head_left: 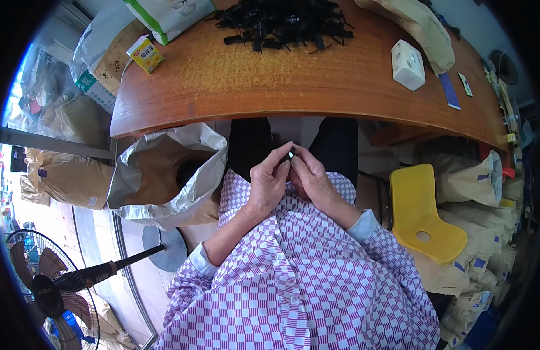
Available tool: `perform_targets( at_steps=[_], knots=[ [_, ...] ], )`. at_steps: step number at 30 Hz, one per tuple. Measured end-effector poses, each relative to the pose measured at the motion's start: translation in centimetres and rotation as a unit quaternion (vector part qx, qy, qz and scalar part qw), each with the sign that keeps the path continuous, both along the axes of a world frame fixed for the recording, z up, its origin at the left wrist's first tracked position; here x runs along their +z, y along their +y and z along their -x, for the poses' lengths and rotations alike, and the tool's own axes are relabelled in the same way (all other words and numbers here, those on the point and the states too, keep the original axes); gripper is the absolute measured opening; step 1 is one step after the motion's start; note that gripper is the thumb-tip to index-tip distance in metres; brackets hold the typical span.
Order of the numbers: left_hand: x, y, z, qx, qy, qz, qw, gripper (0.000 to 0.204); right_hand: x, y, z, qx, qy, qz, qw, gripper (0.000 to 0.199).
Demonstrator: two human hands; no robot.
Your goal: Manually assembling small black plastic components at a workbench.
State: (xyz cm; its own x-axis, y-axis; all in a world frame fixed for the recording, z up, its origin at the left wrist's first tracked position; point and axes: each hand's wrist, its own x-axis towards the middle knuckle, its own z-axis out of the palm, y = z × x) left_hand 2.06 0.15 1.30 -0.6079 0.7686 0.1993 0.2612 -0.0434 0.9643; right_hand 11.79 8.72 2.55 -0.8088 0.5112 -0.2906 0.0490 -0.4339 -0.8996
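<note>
My left hand (pixel 268 182) and my right hand (pixel 316 182) meet above my lap, in front of the table edge. Between their fingertips they pinch a small black piece (pixel 291 153) with a pale spot on it. Most of that piece is covered by my fingers, so its kind does not show. On the far part of the wooden table (pixel 252 87) lies a heap of similar-looking black pieces (pixel 281 23), some with thin wire-like ends.
An open silver-lined sack (pixel 208 140) stands left of my legs, with a fan (pixel 48 294) nearer. A yellow chair (pixel 415 204) and several paper sacks (pixel 485 233) are at the right. The table also bears a yellow drink carton (pixel 146 55) and a white tissue pack (pixel 408 65).
</note>
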Motion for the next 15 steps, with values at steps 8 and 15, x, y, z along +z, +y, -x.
perform_targets(
  at_steps=[8, 15],
  knots=[
    [-0.6, -2.0, 1.0, 0.018, 0.004, 0.048, 0.999, 0.034, -0.3, 0.0, 1.4, 0.072, -0.035, -0.013, 0.997, 0.028],
    [0.8, -8.3, 10.6, 0.189, 0.061, 0.066, 0.978, 0.030, -0.5, 8.3, 6.5, 0.039, 0.003, -0.450, 0.892, 0.028]
  ],
)
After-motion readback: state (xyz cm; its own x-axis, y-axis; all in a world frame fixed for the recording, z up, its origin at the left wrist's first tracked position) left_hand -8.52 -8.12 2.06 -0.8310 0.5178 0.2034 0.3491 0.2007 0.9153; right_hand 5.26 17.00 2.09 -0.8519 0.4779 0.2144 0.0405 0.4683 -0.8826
